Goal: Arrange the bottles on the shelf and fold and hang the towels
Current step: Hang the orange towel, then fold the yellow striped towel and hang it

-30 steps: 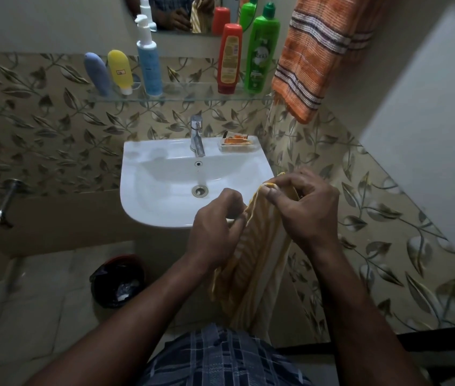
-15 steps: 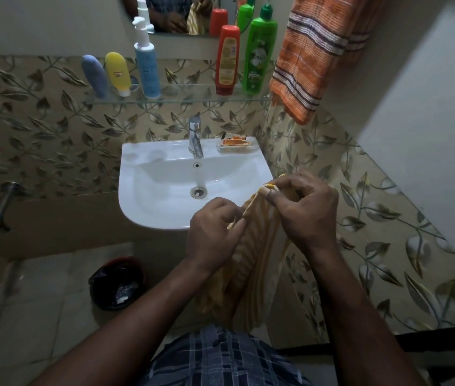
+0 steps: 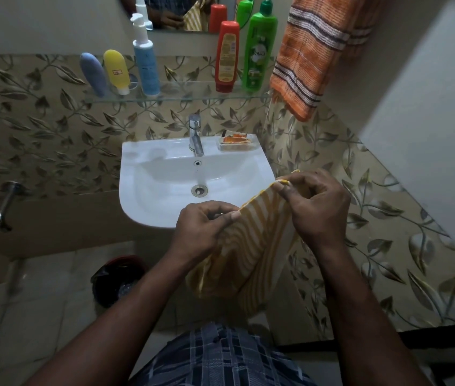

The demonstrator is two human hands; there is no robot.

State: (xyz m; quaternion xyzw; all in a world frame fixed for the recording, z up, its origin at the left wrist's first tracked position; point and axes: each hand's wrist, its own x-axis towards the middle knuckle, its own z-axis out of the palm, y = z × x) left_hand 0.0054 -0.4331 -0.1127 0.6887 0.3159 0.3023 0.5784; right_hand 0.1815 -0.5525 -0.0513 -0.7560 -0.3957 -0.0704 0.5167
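Pinched yellow-striped towel (image 3: 248, 246) at top edge with left hand (image 3: 201, 229) and right hand (image 3: 315, 204), fingers curled on cloth; held near sink (image 3: 142, 213).

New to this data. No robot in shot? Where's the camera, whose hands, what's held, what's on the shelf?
No robot here: a person works with bare hands. The one view comes from a wide-angle camera worn on their head, looking down, so the arms enter from below. The left hand and right hand each pinch the top edge of a yellow striped towel, which hangs in front of the white sink. On the glass shelf above stand a blue tube, yellow tube, pump bottle, red bottle and green bottle. An orange striped towel hangs at upper right.
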